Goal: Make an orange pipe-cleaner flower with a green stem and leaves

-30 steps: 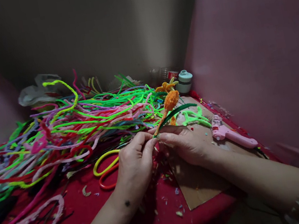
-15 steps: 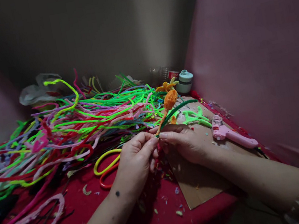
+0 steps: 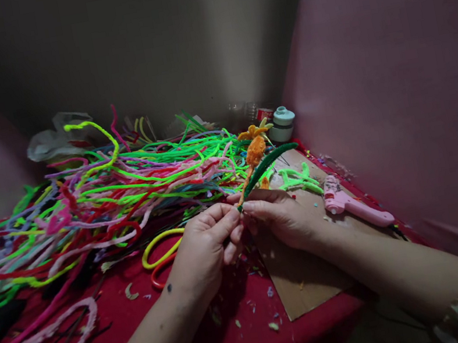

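Note:
My left hand [image 3: 213,233] is closed in a pinch at the lower end of an orange pipe-cleaner flower bud [image 3: 255,151], whose fuzzy orange stem slants up and away. A dark green pipe cleaner [image 3: 269,161] meets that stem at the fingertips and arches to the right. Thumb against fingers, my right hand [image 3: 279,216] pinches the green pipe cleaner right beside the left fingertips. The exact joint between stem and green piece is mostly covered by the two thumbs.
Multicoloured pipe cleaners [image 3: 159,178] heap across the left and back. Scissors [image 3: 159,252] with yellow and red handles lie by my left hand. To the right, a pink glue gun [image 3: 356,205] and light green pieces [image 3: 301,179] rest on cardboard [image 3: 306,282]. A pale bottle [image 3: 282,123] stands behind.
The orange bud has tipped slightly down and left. The green pipe cleaner has swung in front of its stem and stands a little higher. Both hands keep their pinch.

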A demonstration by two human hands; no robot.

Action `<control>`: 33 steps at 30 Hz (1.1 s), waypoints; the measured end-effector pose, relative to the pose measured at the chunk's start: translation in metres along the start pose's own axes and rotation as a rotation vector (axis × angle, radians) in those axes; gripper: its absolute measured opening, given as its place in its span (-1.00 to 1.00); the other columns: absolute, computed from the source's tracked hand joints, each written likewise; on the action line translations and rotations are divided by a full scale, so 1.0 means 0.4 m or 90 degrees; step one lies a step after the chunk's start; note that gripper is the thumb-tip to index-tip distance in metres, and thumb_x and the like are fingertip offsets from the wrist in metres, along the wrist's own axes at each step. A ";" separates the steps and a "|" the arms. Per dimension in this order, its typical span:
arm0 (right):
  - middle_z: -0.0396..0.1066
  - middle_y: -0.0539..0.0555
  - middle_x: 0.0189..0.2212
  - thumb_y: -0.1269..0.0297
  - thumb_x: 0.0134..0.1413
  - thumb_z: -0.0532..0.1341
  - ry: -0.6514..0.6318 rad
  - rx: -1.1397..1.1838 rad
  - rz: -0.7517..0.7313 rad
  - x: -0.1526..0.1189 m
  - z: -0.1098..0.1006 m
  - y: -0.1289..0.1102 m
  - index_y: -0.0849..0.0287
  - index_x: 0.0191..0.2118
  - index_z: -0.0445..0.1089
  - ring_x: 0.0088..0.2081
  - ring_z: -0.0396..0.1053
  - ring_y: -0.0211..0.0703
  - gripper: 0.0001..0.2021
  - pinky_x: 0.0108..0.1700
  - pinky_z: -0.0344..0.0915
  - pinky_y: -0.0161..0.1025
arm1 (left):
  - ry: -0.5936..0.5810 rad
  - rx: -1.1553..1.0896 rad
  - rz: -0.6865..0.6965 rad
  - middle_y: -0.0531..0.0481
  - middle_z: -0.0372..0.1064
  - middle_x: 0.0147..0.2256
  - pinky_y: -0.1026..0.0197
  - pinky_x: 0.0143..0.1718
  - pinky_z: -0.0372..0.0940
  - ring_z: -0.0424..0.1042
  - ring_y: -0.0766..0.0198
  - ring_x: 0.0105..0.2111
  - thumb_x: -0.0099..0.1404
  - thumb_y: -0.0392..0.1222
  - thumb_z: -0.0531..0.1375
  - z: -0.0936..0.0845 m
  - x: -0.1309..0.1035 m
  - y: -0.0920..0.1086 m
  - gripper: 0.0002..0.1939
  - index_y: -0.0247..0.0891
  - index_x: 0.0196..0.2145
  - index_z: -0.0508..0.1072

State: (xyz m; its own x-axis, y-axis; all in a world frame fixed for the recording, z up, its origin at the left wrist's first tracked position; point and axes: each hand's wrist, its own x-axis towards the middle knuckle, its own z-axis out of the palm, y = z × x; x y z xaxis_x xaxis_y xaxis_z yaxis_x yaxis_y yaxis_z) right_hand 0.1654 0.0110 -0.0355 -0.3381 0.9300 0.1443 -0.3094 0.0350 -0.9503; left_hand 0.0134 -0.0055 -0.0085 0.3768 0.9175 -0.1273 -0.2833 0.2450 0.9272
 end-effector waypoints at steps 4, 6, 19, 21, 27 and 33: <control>0.37 -0.03 -0.54 0.28 0.05 0.21 -0.027 0.029 0.013 0.000 0.000 0.001 0.17 -0.17 0.48 -0.54 0.22 -0.34 -0.78 -0.46 0.16 -0.35 | -0.026 -0.036 -0.015 0.19 0.14 -0.70 0.40 -0.70 -0.17 -0.02 0.60 -0.79 0.22 -0.16 0.18 -0.003 0.001 -0.002 -0.73 -0.33 -0.55 0.26; 0.38 -0.02 -0.53 0.27 0.05 0.22 -0.033 0.044 0.021 0.000 0.001 0.001 0.16 -0.17 0.48 -0.52 0.24 -0.33 -0.78 -0.46 0.17 -0.35 | -0.036 -0.049 -0.020 0.20 0.13 -0.70 0.40 -0.71 -0.17 -0.02 0.61 -0.79 0.21 -0.16 0.18 -0.005 0.002 -0.004 -0.74 -0.33 -0.55 0.25; 0.32 -0.03 -0.60 0.27 -0.03 0.27 0.022 0.050 0.047 -0.001 0.001 0.003 0.22 -0.32 0.49 -0.55 0.23 -0.32 -0.85 -0.44 0.15 -0.31 | -0.069 0.060 -0.008 0.17 0.18 -0.66 0.40 -0.65 0.00 0.03 0.56 -0.77 0.27 -0.11 0.10 -0.013 0.001 -0.001 -0.77 -0.31 -0.46 0.33; 0.33 -0.02 -0.60 0.25 -0.01 0.25 0.040 0.033 0.043 -0.002 0.001 0.004 0.21 -0.33 0.49 -0.53 0.24 -0.30 -0.85 -0.42 0.15 -0.30 | -0.008 0.222 0.054 0.11 0.27 -0.62 0.35 -0.58 0.11 0.18 0.47 -0.71 0.27 -0.07 0.08 -0.007 -0.002 -0.004 -0.72 -0.30 -0.51 0.33; 0.35 -0.04 -0.56 0.23 -0.04 0.29 0.087 -0.013 0.031 -0.005 0.001 0.011 0.17 -0.30 0.51 -0.52 0.21 -0.33 -0.83 -0.45 0.13 -0.34 | 0.139 0.666 0.338 -0.05 0.49 -0.32 0.25 -0.30 0.21 0.44 0.22 -0.35 0.23 -0.17 0.11 -0.015 -0.007 -0.032 -0.81 -0.20 -0.21 0.44; 0.33 -0.04 -0.54 0.14 0.04 0.24 0.004 -0.022 0.047 -0.006 0.000 0.009 0.17 -0.23 0.47 -0.54 0.21 -0.33 -0.76 -0.46 0.15 -0.33 | 0.139 0.450 0.186 0.14 0.25 -0.67 0.35 -0.63 0.14 0.23 0.39 -0.71 0.23 -0.09 0.10 -0.010 0.001 -0.013 -0.81 -0.23 -0.39 0.43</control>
State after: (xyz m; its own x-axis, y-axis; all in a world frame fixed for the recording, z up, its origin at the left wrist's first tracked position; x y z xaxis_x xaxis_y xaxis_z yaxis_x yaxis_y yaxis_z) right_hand 0.1651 0.0088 -0.0392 -0.3538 0.9325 0.0722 -0.2526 -0.0209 -0.9674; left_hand 0.0116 -0.0053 -0.0149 0.1718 0.9725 0.1570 0.3110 -0.2048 0.9281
